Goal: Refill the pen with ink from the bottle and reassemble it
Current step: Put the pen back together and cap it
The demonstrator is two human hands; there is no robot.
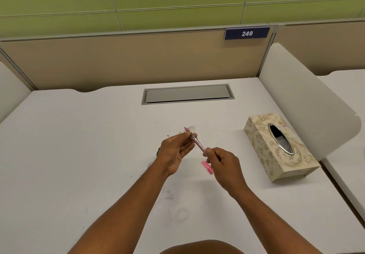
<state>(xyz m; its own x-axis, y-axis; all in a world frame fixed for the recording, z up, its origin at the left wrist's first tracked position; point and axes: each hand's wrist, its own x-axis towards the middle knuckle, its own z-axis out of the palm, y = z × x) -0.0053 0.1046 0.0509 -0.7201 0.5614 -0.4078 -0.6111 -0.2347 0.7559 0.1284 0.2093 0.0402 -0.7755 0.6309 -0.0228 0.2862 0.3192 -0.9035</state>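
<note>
A slim pink pen (198,143) is held above the white desk (79,145), its nib pointing up and away to the left. My left hand (176,151) pinches the pen near the nib end. My right hand (223,163) grips its rear end. A pink pen cap (207,167) lies on the desk just below the pen, partly hidden by my right hand. No ink bottle is in view.
A patterned tissue box (280,147) lies at the right. A grey cable-tray lid (187,94) is set into the desk at the back. Beige partitions (118,62) and a white side divider (308,103) enclose the desk. A sign (246,33) reads 249.
</note>
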